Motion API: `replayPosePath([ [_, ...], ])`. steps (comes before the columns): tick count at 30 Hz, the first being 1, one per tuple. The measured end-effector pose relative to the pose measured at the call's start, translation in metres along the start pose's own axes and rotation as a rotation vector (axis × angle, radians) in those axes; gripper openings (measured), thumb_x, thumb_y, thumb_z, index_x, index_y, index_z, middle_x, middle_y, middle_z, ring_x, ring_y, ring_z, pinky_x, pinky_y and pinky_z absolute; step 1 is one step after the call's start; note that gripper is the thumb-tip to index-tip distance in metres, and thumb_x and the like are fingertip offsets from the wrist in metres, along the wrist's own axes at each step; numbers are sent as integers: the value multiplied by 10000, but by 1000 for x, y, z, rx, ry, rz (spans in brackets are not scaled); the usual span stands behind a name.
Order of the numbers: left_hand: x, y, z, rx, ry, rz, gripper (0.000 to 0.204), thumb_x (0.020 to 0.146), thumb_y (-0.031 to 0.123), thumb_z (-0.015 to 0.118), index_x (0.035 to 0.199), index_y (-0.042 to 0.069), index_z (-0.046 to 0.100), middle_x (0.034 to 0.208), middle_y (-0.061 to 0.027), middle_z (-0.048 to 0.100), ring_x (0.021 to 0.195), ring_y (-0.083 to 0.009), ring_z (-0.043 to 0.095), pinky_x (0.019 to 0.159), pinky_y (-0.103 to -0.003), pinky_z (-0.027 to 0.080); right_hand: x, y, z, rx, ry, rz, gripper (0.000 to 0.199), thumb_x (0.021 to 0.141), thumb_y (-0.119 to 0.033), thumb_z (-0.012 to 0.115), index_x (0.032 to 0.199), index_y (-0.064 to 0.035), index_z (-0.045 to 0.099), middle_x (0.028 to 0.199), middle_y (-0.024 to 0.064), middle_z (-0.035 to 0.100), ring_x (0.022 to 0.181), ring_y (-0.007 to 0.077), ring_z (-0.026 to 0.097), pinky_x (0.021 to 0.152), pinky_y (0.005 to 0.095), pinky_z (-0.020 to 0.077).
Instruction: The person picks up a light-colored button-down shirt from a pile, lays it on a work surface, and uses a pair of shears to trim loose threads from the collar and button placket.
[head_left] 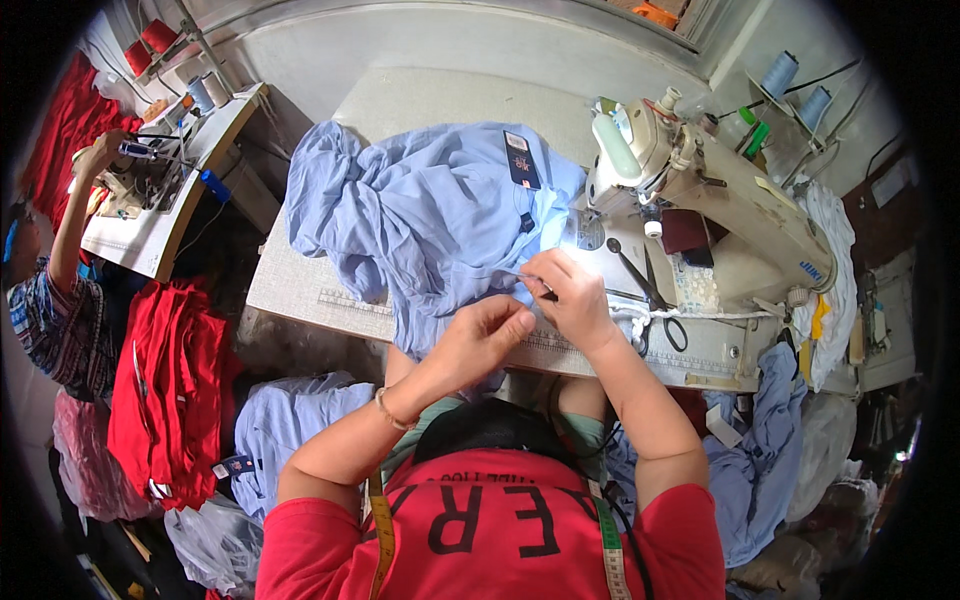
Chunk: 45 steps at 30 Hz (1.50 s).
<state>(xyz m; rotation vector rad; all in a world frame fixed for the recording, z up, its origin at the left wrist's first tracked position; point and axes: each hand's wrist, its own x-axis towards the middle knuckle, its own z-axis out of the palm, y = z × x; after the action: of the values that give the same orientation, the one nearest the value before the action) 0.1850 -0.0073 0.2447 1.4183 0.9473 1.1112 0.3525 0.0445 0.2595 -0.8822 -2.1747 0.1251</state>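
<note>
A light blue garment (430, 200) lies bunched on the sewing table, its right side reaching the needle area of a sewing machine (690, 190). A dark hang tag (521, 160) rests on top of the cloth. My right hand (572, 300) is closed at the garment's near edge, fingertips pinching the cloth; a small dark thing shows by its fingers, too small to name. Just left of it and nearer me, my left hand (485, 343) is closed, thumb pressed to the fingers. Whatever it holds, if anything, cannot be made out. The machine's lamp glares beside the needle.
Black-handled scissors (655, 290) lie on the table right of my hands. Blue thread cones (780, 75) stand behind the machine. More blue garments (765, 450) hang low at right. At left, a co-worker's arm (70, 220) reaches to another machine, near red garments (170, 390).
</note>
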Motion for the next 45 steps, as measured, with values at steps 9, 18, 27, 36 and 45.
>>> replayPosePath([
  [9, 25, -26, 0, -512, 116, -206, 297, 878, 231, 590, 755, -38, 622, 766, -80, 635, 701, -104, 580, 674, -236, 469, -12, 0, -3, -203, 23, -223, 259, 727, -129, 627, 982, -111, 582, 923, 53, 555, 635, 228, 558, 537, 320, 477],
  [18, 25, -28, -3, -521, 128, -204, 210, 853, 153, 617, 843, -53, 659, 779, -73, 653, 706, -95, 581, 661, -214, 444, -28, -1, -22, 725, -72, 600, 418, 876, -103, 451, 1273, 8, 383, 991, 70, 462, 880, 132, 439, 824, 242, 363],
  [27, 24, -28, 0, -471, 177, -161, 177, 840, 135, 631, 826, -38, 668, 742, -10, 634, 655, -46, 524, 588, -192, 405, -18, -39, -25, 493, -204, 723, 240, 921, -188, 473, 1078, -6, 483, 757, 92, 491, 662, 151, 480, 642, 284, 413],
  [36, 23, -29, 3, -308, 217, -132, 182, 845, 125, 618, 783, -38, 671, 682, 43, 593, 602, -16, 466, 508, -194, 361, -25, -36, -9, 540, -134, 736, 148, 835, -95, 566, 914, 25, 533, 706, 159, 570, 619, 217, 548, 594, 311, 441],
  [45, 22, -27, 4, -336, 220, -110, 189, 843, 143, 627, 790, -33, 672, 689, 49, 587, 594, -15, 453, 494, -197, 349, -27, -32, -1, 539, -74, 673, 101, 859, -78, 550, 904, 11, 540, 690, 14, 524, 552, 67, 490, 511, 215, 401],
])
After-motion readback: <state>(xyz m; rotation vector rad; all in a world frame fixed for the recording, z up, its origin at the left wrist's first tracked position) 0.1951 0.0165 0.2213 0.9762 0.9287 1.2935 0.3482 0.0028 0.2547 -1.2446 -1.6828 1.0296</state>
